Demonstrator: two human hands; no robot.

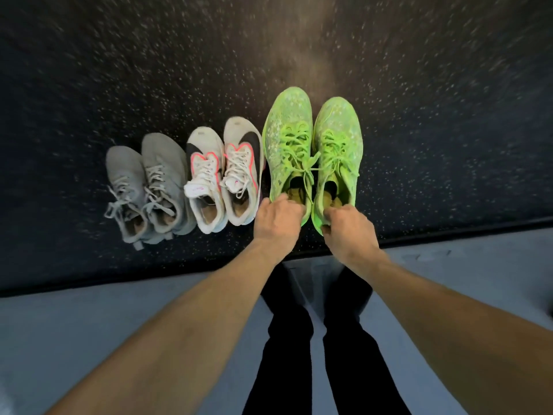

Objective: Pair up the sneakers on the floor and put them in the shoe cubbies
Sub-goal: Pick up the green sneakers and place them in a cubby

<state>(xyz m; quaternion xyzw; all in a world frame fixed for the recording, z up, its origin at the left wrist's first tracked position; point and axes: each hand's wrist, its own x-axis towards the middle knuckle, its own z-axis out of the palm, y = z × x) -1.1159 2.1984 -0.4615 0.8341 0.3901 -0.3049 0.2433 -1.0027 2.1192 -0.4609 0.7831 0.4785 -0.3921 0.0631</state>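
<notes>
Three pairs of sneakers stand side by side on the dark speckled floor, toes pointing away from me. On the right is the neon green pair: my left hand point(276, 220) grips the heel of the left green sneaker point(288, 139), and my right hand point(348, 229) grips the heel of the right green sneaker point(338, 145). A white pair with black and pink trim point(224, 172) stands in the middle. A grey pair point(149, 181) is at the far left. No shoe cubbies are in view.
The dark speckled mat point(419, 115) ends at a black edge point(463, 232) close to me, where a pale grey floor point(89, 324) begins. My legs in black trousers point(314, 354) stand on the grey floor below my arms.
</notes>
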